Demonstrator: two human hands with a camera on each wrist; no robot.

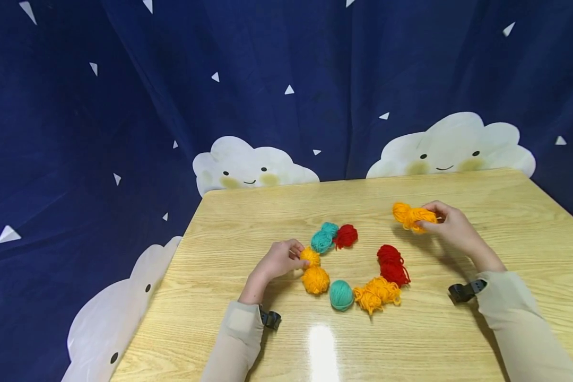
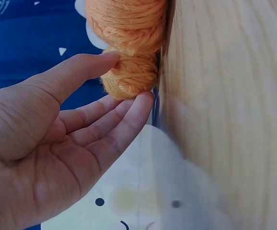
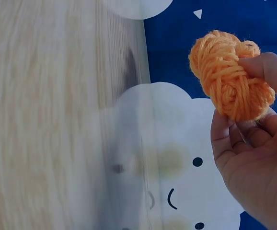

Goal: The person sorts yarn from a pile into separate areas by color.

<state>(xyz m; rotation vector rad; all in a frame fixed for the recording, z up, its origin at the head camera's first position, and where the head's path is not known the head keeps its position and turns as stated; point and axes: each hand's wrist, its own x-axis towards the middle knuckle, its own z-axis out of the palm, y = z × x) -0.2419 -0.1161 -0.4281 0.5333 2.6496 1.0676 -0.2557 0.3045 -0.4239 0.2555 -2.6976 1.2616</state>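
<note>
My left hand (image 1: 278, 261) pinches the smaller end of an orange yarn bundle (image 2: 131, 74) between thumb and fingertips. Its larger orange end (image 1: 315, 280) lies on the table, nearer to me. Over the right part of the table, my right hand (image 1: 453, 229) holds another orange yarn bundle (image 3: 232, 79) up in the air, thumb on one side and fingers under the other. A ring of yarn lies between the hands: a teal bundle (image 1: 322, 240), a red ball (image 1: 346, 236), a teal ball (image 1: 341, 295), a loose orange bundle (image 1: 377, 293) and a red bundle (image 1: 393, 265).
The yarn lies on a light wooden table (image 1: 248, 212). Behind it hangs a dark blue curtain (image 1: 277, 116) with white triangles, and smiling cloud shapes (image 1: 255, 167) stand along the far edge. Both wrists wear black camera mounts (image 1: 465, 291).
</note>
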